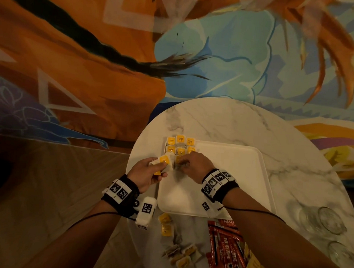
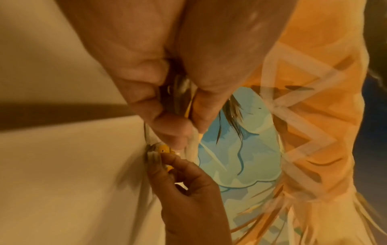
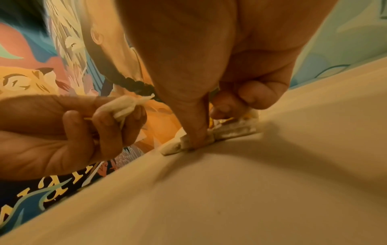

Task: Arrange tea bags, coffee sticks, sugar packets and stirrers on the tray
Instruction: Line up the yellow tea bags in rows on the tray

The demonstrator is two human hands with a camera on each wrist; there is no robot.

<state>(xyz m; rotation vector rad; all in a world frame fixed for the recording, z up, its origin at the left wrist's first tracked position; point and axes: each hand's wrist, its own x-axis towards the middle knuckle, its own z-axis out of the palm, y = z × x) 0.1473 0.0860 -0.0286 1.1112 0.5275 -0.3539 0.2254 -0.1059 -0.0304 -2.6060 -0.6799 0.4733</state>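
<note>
A white square tray [image 1: 231, 176] lies on the round marble table [image 1: 243, 124]. Several yellow-tagged tea bags [image 1: 180, 145] stand in rows at the tray's far left corner. My left hand [image 1: 148, 170] hovers over the tray's left rim and grips a small bunch of tea bags [image 1: 163, 163], also seen as tea bags [image 3: 125, 106] from the right wrist. My right hand [image 1: 191, 165] pinches one tea bag [image 3: 232, 129] down on the tray [image 3: 230, 190] just in front of the rows. In the left wrist view the right hand's fingers [image 2: 178, 165] meet that tea bag [image 2: 163, 149].
Loose tea bags [image 1: 179, 253] and red Nescafe coffee sticks [image 1: 226, 249] lie on the table in front of the tray, with yellow packets [image 1: 255, 265] beside them. Two clear glasses [image 1: 328, 221] stand at the table's right edge. A painted wall rises behind the table.
</note>
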